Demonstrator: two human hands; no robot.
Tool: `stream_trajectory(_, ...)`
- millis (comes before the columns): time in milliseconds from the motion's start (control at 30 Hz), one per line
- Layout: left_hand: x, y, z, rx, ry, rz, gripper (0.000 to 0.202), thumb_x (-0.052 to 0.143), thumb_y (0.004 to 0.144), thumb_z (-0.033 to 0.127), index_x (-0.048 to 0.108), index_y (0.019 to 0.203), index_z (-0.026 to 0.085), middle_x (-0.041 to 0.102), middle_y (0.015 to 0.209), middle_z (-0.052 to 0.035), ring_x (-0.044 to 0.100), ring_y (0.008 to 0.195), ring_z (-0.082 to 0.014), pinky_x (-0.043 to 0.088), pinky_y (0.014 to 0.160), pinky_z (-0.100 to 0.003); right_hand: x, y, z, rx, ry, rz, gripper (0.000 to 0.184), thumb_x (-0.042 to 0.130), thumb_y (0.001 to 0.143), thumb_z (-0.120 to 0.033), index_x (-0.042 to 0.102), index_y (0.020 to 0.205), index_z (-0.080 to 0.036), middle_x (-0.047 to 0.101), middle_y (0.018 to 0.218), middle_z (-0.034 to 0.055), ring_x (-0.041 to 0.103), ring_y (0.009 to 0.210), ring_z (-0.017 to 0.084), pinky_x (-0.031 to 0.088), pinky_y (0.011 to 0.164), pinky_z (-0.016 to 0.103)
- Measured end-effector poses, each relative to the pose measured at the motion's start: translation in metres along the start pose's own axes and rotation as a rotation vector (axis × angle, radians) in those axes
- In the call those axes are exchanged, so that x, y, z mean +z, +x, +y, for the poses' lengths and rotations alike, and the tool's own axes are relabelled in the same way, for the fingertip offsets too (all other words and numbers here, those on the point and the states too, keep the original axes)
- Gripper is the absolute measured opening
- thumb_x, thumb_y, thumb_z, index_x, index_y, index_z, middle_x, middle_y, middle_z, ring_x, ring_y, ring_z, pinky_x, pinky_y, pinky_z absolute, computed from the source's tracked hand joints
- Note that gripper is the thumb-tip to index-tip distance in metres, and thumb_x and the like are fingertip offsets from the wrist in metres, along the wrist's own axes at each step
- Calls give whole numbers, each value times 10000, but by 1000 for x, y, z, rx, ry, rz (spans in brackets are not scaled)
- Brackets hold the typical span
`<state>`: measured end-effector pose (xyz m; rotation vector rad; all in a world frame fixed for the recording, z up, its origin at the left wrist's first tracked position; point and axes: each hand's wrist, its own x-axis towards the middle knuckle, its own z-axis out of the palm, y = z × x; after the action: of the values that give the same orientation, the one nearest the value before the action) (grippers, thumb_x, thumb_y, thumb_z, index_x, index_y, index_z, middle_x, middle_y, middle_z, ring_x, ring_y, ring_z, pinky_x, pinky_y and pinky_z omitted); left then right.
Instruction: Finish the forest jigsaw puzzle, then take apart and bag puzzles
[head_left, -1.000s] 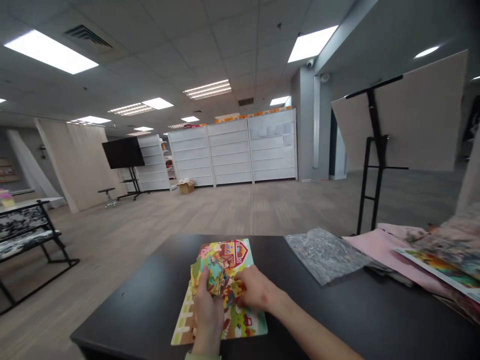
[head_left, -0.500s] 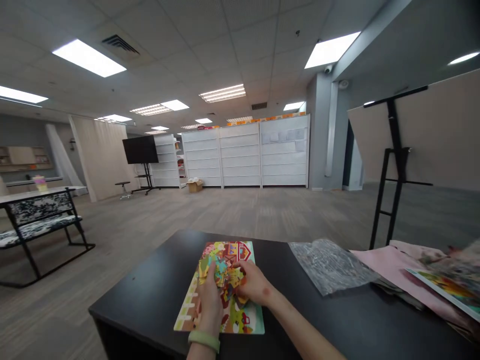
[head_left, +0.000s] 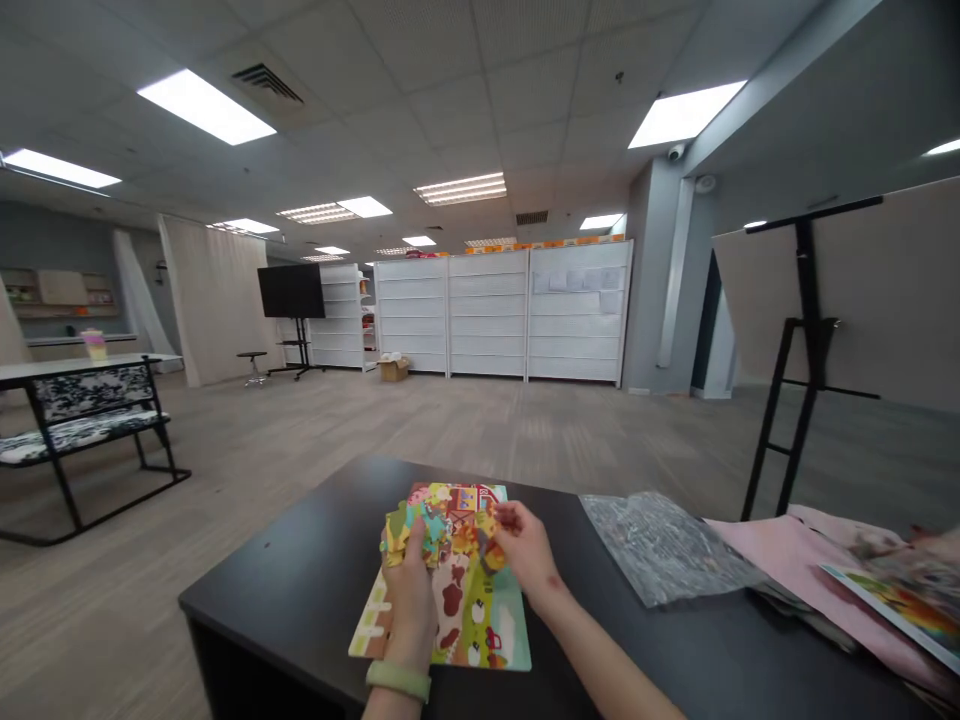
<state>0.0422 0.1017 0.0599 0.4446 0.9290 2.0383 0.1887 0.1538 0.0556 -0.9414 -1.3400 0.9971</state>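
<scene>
A flat, colourful farm-picture board [head_left: 514, 640] lies on the black table [head_left: 285, 570], showing a cow, sheep, a small red vehicle and a barn. Above its left side, my left hand [head_left: 409, 595] grips a bunch of yellow, green and blue jigsaw pieces [head_left: 427, 528], the thumb pressed over them. My right hand [head_left: 529, 560] is over the board's right edge, its fingers closed on yellow-orange jigsaw pieces [head_left: 490, 552]; how many is hard to make out against the printed picture. A pale green band [head_left: 399, 680] circles my left wrist.
Right of the board lies a crumpled clear plastic bag [head_left: 660, 550]. Farther right are pink sheets [head_left: 787, 550] and a colourful printed sheet [head_left: 892, 610]. A black-framed easel [head_left: 806, 330] stands beyond the table, with a patterned bench [head_left: 90, 415] across the floor at left.
My right hand has moved right, away from the bunch, with jigsaw pieces in its fingers. My left hand has shifted slightly left with its bunch. More of the printed cow shows between them.
</scene>
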Motion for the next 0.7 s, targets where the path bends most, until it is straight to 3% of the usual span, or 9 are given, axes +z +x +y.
stream_trajectory(100, 6, -6, -3, -25, 84, -137, 635, 926, 659, 265, 621, 1214, 220, 768, 983, -53, 753, 829, -207, 597, 787, -309, -40, 5, -23, -36, 86, 49, 353, 599, 693, -300, 597, 1033, -202, 706, 946, 54, 662, 695, 187, 543, 651, 321)
stream_trajectory(200, 25, -24, -20, -196, 156, -378, 836, 971, 569, 281, 562, 1295, 221, 770, 1010, -81, 759, 838, -232, 602, 765, -321, -70, -3, -36, -59, 111, 70, 364, 615, 716, -298, 610, 1067, -204, 724, 993, 57, 665, 715, 178, 547, 659, 310)
stream_trajectory(300, 47, -46, -43, -350, 206, -520, 870, 953, 579, 364, 522, 1319, 213, 758, 1025, -98, 750, 757, -235, 600, 622, -303, -84, -17, -30, -56, 91, 93, 311, 647, 716, -307, 648, 1009, -203, 737, 969, 63, 690, 838, 213, 564, 775, 354)
stream_trajectory(367, 59, -57, -57, -370, 269, -600, 802, 916, 627, 397, 521, 1299, 212, 748, 1014, -94, 732, 702, -216, 577, 558, -282, -88, -24, -21, -50, 78, 120, 309, 669, 712, -317, 649, 1000, -209, 732, 972, 61, 692, 940, 233, 550, 887, 395)
stream_trajectory(533, 71, -58, -76, -236, 386, -721, 708, 922, 543, 208, 592, 1170, 188, 728, 958, -55, 714, 782, -216, 577, 707, -297, -109, -24, -8, -33, 40, 151, 375, 763, 684, -339, 651, 1028, -236, 701, 1073, 49, 642, 1104, 253, 471, 1049, 450)
stream_trajectory(633, 73, -56, -79, -86, 497, -787, 766, 905, 483, 143, 650, 1201, 219, 709, 1089, -78, 703, 966, -282, 557, 913, -417, -130, -25, -9, 3, 35, 148, 394, 697, 789, -467, 652, 1112, -247, 660, 1228, 69, 576, 1233, 267, 425, 1090, 467)
stream_trajectory(700, 72, -58, -81, 48, 585, -857, 809, 896, 436, 111, 682, 1206, 239, 689, 1193, -94, 658, 1113, -332, 480, 1047, -492, -141, -32, -10, 43, 42, 72, 489, 602, 870, -560, 607, 1258, -262, 595, 1360, 84, 533, 1302, 274, 441, 1066, 463)
